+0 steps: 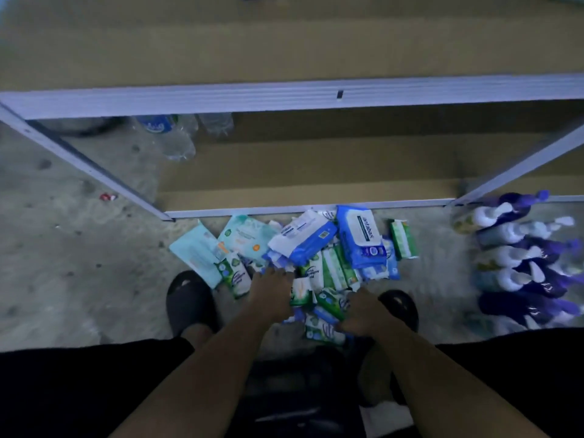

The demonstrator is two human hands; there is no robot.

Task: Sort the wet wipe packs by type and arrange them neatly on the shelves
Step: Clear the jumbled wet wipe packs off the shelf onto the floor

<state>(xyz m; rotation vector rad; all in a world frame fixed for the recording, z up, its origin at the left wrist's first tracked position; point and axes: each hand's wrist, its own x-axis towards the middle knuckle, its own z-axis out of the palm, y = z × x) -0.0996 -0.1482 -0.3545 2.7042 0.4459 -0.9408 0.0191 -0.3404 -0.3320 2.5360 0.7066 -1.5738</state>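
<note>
Sorting starts: left hand [271, 294] and right hand [363, 314] reach into floor-piled wet wipe packs [303, 241], grip unclear; next, gather one type.

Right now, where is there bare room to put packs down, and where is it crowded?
The lower shelf board behind the front rail looks bare, as does the upper board. The concrete floor left of the wet wipe pile is open too. Crowded: that pile and the spray bottles on the right.
</note>
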